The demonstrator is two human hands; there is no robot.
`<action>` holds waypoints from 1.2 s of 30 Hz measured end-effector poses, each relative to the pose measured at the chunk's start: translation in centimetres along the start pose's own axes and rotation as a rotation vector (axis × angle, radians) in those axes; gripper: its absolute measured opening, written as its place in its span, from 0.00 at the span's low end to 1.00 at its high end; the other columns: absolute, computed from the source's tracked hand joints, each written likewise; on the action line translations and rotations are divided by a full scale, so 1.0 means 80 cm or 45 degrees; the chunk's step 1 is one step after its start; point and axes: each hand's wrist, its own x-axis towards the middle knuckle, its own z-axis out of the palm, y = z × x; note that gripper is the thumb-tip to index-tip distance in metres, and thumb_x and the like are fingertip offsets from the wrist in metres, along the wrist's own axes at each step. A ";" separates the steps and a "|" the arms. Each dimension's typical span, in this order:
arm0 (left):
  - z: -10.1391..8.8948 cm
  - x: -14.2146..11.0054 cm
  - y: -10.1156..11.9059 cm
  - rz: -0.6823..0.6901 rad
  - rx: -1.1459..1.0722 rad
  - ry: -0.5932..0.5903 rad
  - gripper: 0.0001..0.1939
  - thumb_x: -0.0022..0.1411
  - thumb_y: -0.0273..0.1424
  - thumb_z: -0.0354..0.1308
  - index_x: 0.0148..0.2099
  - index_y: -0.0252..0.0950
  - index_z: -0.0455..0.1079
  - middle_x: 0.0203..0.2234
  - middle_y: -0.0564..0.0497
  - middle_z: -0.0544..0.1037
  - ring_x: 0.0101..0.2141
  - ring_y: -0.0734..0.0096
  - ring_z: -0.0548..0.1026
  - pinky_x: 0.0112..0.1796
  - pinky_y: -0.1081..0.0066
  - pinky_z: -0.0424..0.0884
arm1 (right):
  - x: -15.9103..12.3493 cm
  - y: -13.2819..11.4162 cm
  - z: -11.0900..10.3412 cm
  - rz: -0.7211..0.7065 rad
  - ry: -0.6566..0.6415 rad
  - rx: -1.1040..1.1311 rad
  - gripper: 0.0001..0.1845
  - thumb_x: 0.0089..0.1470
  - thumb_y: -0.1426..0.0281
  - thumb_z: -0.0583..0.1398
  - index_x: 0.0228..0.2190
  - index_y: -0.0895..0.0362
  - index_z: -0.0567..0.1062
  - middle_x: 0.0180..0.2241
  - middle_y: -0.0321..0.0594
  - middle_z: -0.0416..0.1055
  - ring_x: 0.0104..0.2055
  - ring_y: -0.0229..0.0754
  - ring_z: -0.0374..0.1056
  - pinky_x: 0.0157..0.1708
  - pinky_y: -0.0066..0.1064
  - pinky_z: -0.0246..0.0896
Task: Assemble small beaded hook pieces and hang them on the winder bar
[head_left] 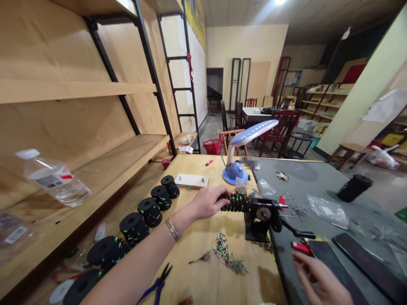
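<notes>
My left hand (210, 202) reaches across the wooden table with its fingers wrapped round the left end of a black ridged roll (237, 202). Small coloured bits dot the roll, which sits on the shaft of a black hand-crank winder (262, 216). The winder's crank handle (303, 234) points to the right, untouched. My right hand (319, 277) is over the grey tabletop, fingers apart and slightly curled, holding nothing. Just beyond it lie a red lighter-like object (301, 248) and a dark flat slab (333, 262). Coloured beads (221, 248) and small metal pins (238, 267) are heaped before the winder.
Several black foam spools (132, 224) line the table's left edge. Dark-handled pliers (159, 284) lie near me. A blue desk lamp (234, 171) stands behind the winder, beside a white board (191, 180). At right are plastic bags (327, 209) and another black roll (354, 187).
</notes>
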 end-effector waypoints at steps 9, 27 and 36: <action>-0.003 0.004 -0.002 -0.081 0.037 -0.058 0.07 0.61 0.33 0.57 0.42 0.40 0.71 0.35 0.52 0.80 0.36 0.64 0.76 0.41 0.65 0.68 | -0.007 -0.057 0.087 0.041 -0.374 -0.048 0.12 0.56 0.69 0.53 0.32 0.54 0.76 0.32 0.43 0.79 0.34 0.47 0.76 0.33 0.34 0.70; -0.002 0.006 -0.008 -0.105 0.074 -0.077 0.08 0.60 0.34 0.58 0.42 0.41 0.70 0.36 0.53 0.80 0.35 0.65 0.76 0.40 0.65 0.67 | 0.020 -0.110 0.131 -0.168 -0.699 -0.103 0.11 0.58 0.73 0.53 0.32 0.58 0.76 0.32 0.45 0.75 0.36 0.45 0.71 0.35 0.30 0.61; -0.002 0.006 -0.009 -0.116 0.033 -0.077 0.07 0.60 0.34 0.58 0.42 0.42 0.70 0.36 0.52 0.80 0.37 0.63 0.75 0.40 0.64 0.67 | 0.034 -0.163 0.156 -0.357 -0.753 -0.178 0.11 0.50 0.78 0.55 0.30 0.56 0.76 0.32 0.42 0.74 0.35 0.43 0.69 0.32 0.28 0.57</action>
